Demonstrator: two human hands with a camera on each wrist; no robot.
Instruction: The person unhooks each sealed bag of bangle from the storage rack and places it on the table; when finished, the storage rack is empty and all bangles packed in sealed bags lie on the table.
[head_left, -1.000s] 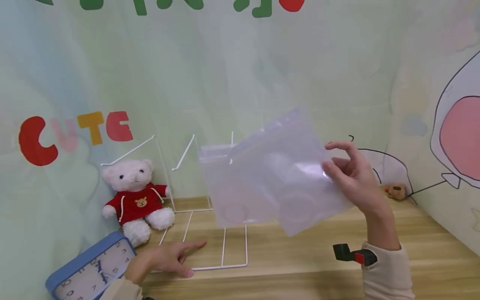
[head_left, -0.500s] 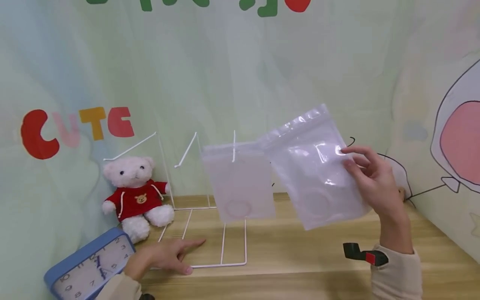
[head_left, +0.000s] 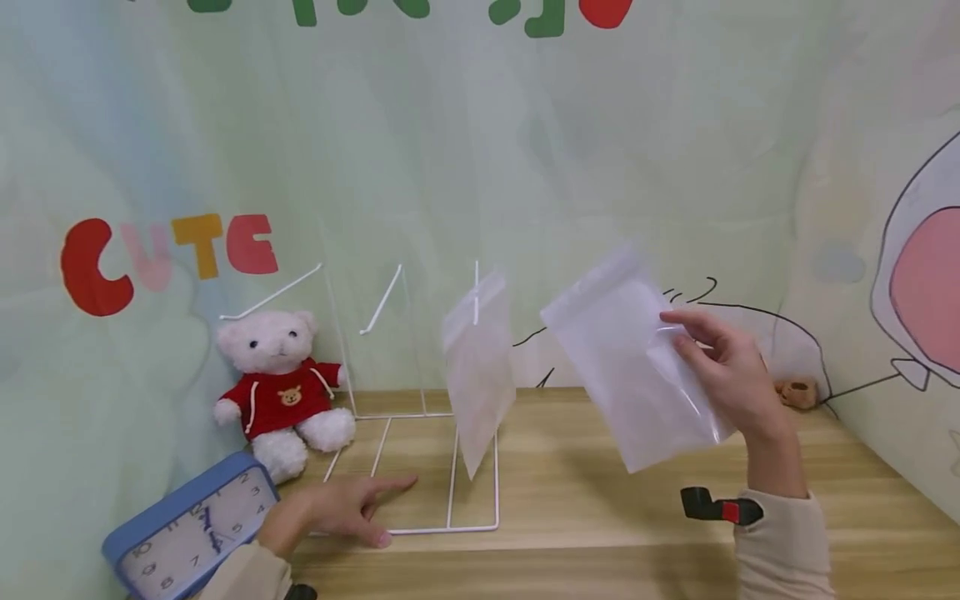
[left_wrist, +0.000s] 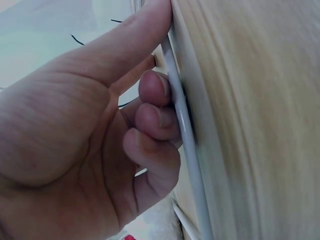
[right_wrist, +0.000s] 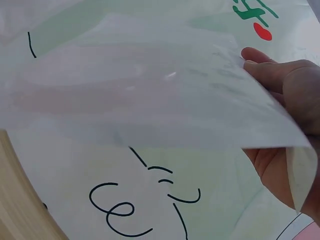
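Observation:
My right hand (head_left: 731, 375) pinches a translucent zip-lock bag (head_left: 626, 371) by its right edge, and the bag tilts in the air right of a white wire rack (head_left: 442, 530). The same bag (right_wrist: 150, 95) spreads across the right wrist view, its edge between thumb and fingers. A second zip-lock bag (head_left: 482, 375) hangs at the rack's rightmost hook, turned partly side-on. Down at the rack's base, my left hand (head_left: 330, 510) holds the front wire (left_wrist: 187, 130) with thumb and curled fingers, its index finger stretched to the right.
Behind the rack on the left sits a white teddy bear (head_left: 276, 400) in a red hoodie. A blue-framed clock (head_left: 191, 529) leans beside my left forearm. Far right on the wooden table (head_left: 600, 517) lies a small brown object (head_left: 797, 393). Two more hooks stick out from the rack's left part.
The held bag has moved right, away from the hanging bag, which it overlapped before. The hanging bag has swung from facing me to nearly side-on. My left hand stays on the rack.

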